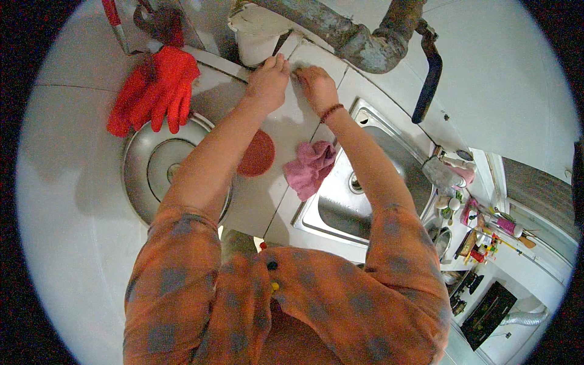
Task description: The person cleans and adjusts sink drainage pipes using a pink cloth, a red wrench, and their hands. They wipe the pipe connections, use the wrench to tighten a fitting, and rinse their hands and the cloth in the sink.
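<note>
Both arms stretch to the back of the tiled counter (261, 204). My left hand (269, 82) is closed, with a slim dark pointed thing (281, 44) rising from its fingertips; its kind is unclear. Just right of it, my right hand (319, 89), with a dark red bead bracelet (332, 112) at the wrist, has its fingers curled together low over the tiles. What they pinch, if anything, is hidden. A worn white container (258, 42) stands behind the left hand. The pink cloth (310, 169) lies crumpled by the sink's edge, below my right hand.
A steel sink (347, 210) is under my right forearm. To the left, red rubber gloves (159, 91) rest against a round metal lid (143, 164). A red round piece (258, 155) lies beside my left forearm. A thick grey pipe (365, 48) and dark-handled lever (429, 79) jut overhead.
</note>
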